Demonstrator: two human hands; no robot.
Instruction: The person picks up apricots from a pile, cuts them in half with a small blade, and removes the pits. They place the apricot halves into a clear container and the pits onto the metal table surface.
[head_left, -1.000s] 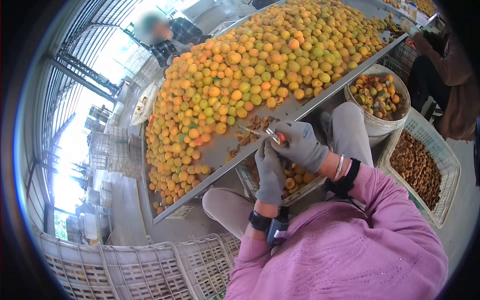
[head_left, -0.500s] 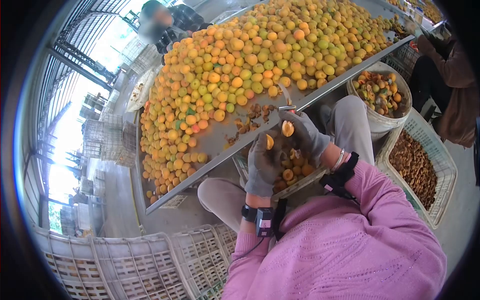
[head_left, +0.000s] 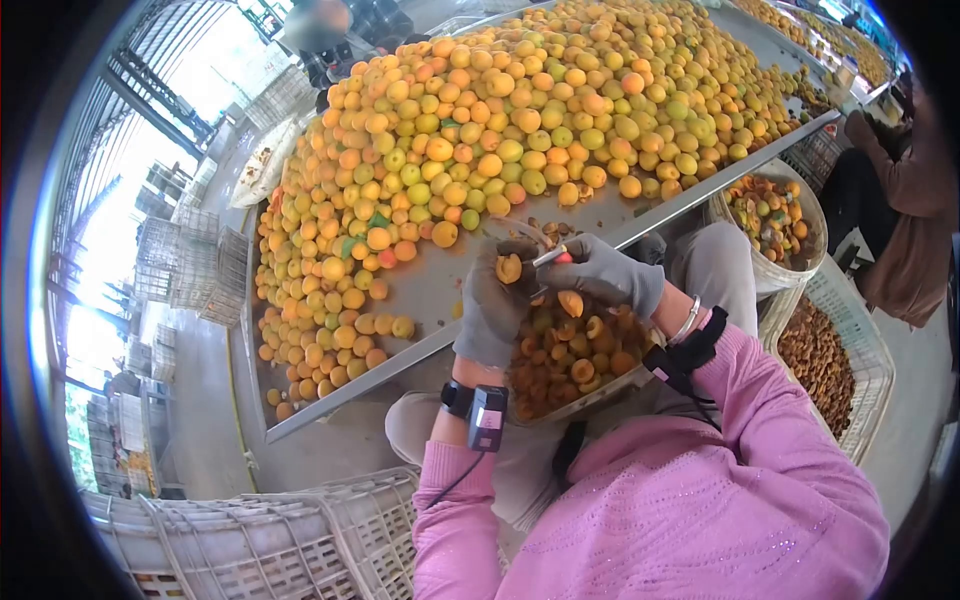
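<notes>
Apricots (head_left: 500,130) lie heaped in yellow, orange and green across a long metal surface (head_left: 430,290), the pile thinning toward its near edge. The person sits at that edge in a pink sweater, both hands in grey gloves.

The left hand (head_left: 495,310) is raised just above the lap, its fingers (head_left: 500,285) curled and pinching an apricot half (head_left: 509,268) with the cut face turned up. The right hand (head_left: 605,272) is close beside it, almost touching, with its fingers pressed together around a small knife (head_left: 549,258) with a red and white handle. The tip points toward the held fruit, though the blade is too thin to follow clearly.

Directly below both hands a tray (head_left: 600,392) rests on the person's lap, full of halved apricots (head_left: 565,350). A small scatter of what looks like pits (head_left: 545,230) sits on the surface just beyond the hands.

To the right, a white bucket (head_left: 790,275) holds mixed fruit pieces, and next to it a white plastic crate (head_left: 870,350) holds a brown mass, probably pits. More white crates (head_left: 280,540) stand at the lower left.

Another person (head_left: 340,40) is at the far side of the surface, and a brown sleeve (head_left: 900,180) shows at the right end.
</notes>
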